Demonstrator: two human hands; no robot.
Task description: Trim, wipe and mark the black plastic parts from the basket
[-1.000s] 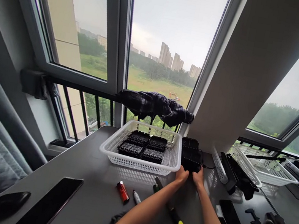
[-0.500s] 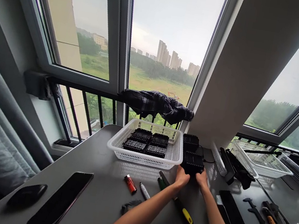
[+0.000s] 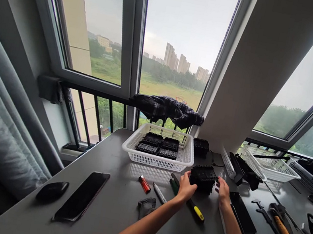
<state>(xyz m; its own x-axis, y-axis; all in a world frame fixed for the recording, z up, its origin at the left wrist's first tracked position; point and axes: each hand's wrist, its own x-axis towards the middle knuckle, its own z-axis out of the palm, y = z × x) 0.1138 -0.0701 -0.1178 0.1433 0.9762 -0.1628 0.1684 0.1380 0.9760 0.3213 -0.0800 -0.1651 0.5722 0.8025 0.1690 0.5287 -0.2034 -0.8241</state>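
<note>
Just right of frame centre, the left hand [image 3: 185, 186] and right hand [image 3: 223, 190] clamp the black ribbed block [image 3: 202, 177] from both sides (white basket [image 3: 184, 163] behind); probably best kept level, with even pressure.

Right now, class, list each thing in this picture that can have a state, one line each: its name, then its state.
Black block: lifted, tilted, gripped between both hands.
Left hand: closed on the block.
Right hand: closed on the block.
White basket: holding four black blocks, flat.
Marker: capped, lying flat.
Phone: screen dark.
</note>
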